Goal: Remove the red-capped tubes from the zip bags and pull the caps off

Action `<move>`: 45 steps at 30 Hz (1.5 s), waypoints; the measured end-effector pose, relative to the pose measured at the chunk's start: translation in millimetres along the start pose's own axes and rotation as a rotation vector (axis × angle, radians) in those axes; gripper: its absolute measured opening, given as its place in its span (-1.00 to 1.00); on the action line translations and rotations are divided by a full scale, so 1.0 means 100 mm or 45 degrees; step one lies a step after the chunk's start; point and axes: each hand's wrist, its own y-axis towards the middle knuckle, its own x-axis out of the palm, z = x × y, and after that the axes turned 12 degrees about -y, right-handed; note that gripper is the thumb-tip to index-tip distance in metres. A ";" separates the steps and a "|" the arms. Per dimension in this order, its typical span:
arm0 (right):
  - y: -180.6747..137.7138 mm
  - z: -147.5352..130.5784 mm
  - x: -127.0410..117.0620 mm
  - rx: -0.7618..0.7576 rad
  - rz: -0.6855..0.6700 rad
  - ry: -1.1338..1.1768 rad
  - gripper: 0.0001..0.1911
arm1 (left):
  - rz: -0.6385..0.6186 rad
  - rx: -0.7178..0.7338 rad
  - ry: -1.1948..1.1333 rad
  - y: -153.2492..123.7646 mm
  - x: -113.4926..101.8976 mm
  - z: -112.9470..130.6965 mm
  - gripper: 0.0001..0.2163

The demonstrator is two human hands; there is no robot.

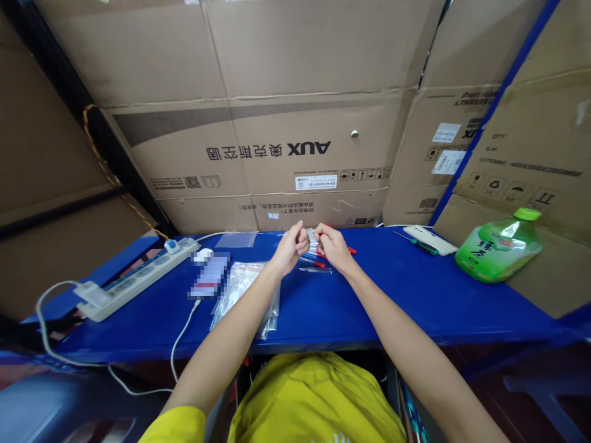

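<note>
My left hand (292,246) and right hand (333,247) are close together, fingers curled in; I cannot tell whether they clamp anything. Red-capped pens (319,264) lie by them on the blue surface (392,301), right of the plastic bags (244,280).

power strip (143,275), left | green bottle (498,249), right | printed cardboard (318,61), behind
</note>
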 end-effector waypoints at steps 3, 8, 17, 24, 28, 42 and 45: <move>0.05 0.07 -0.07 0.108 0.080 0.122 -0.85 | 0.074 0.127 0.063 0.02 -0.05 0.05 -0.48; 0.25 0.24 -0.48 0.212 0.319 -0.257 -0.65 | 0.179 0.247 0.659 0.02 -0.16 -0.01 -0.65; 0.17 0.55 -0.92 0.737 0.056 -1.131 -0.82 | -0.027 0.327 1.066 -0.02 -0.14 -0.11 -0.74; 0.01 0.74 -0.86 0.927 -0.117 -1.210 -0.78 | 0.101 -0.113 0.651 0.02 -0.14 -0.16 -0.61; 0.00 0.76 -0.87 0.939 -0.183 -1.222 -0.71 | 0.206 -0.239 0.556 0.01 -0.15 -0.14 -0.65; 0.00 0.68 -0.89 0.935 -0.199 -1.258 -0.76 | 0.245 -0.224 0.542 0.03 -0.15 -0.16 -0.65; 0.00 0.67 -0.90 0.886 -0.222 -1.238 -0.77 | 0.254 -0.230 0.577 0.02 -0.13 -0.15 -0.65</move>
